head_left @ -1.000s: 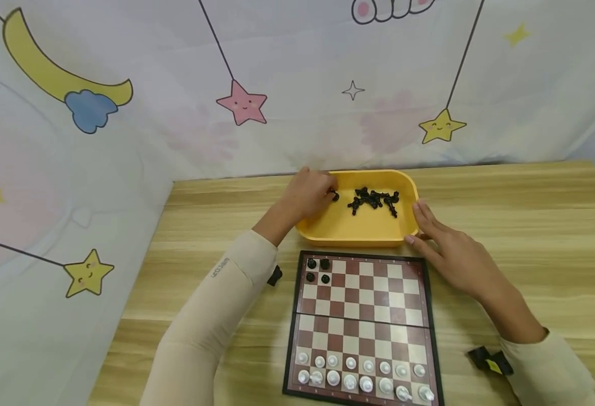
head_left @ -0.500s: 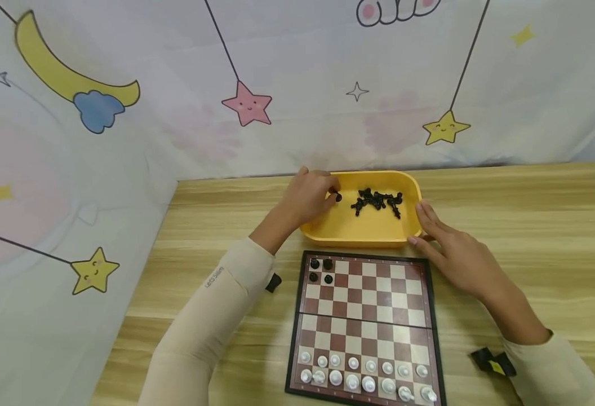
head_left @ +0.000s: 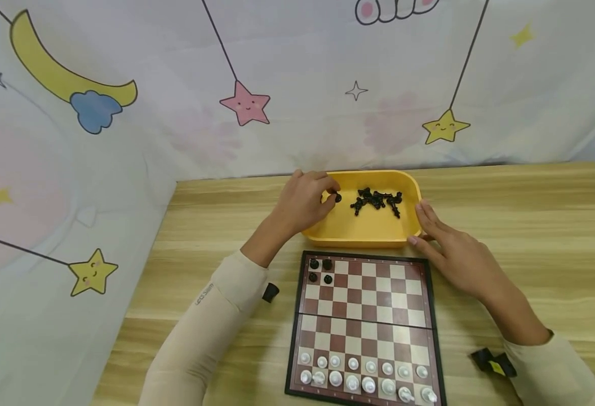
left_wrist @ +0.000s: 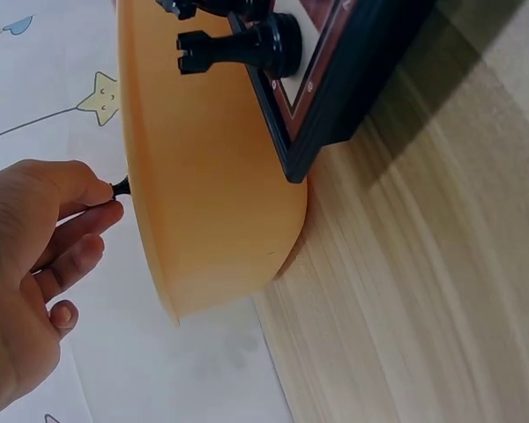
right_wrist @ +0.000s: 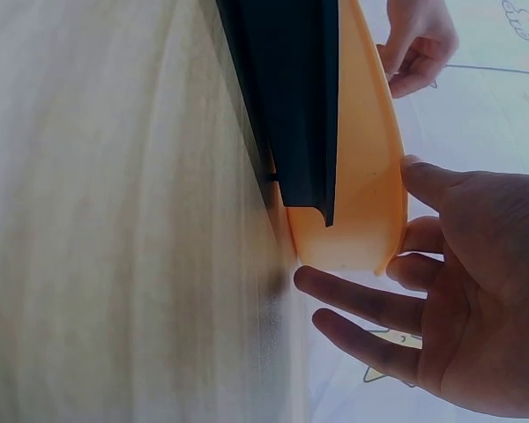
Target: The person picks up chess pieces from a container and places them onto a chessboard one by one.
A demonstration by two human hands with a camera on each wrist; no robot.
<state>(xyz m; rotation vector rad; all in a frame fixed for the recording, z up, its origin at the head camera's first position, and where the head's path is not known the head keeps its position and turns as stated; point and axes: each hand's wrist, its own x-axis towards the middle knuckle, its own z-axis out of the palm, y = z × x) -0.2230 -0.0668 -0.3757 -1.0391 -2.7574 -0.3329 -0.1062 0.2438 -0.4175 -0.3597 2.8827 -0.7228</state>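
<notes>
Over the left end of a yellow tray (head_left: 358, 243), my left hand (head_left: 303, 200) pinches a black chess piece (left_wrist: 121, 187) between thumb and fingertips. Most of that piece is hidden by the fingers in the left wrist view. My right hand (head_left: 454, 262) rests against the tray's right end, its thumb at the rim and its fingers fairly straight along the outside. Several black chess pieces (head_left: 376, 198) lie heaped in the tray. Directly in front is a chessboard (head_left: 363, 299), with several black pieces at its far left corner, among them a rook (left_wrist: 238, 51).
Two rows of white chess pieces (head_left: 352, 382) stand along the near side of the board. Black straps show on the table near the left sleeve (head_left: 270, 292) and the right sleeve (head_left: 494, 362). A printed cloth (head_left: 297, 124) hangs close behind the tray.
My left hand has drawn slightly left, still pinching the black chess piece, which shows more between thumb and fingers. My right hand stays at the tray's end.
</notes>
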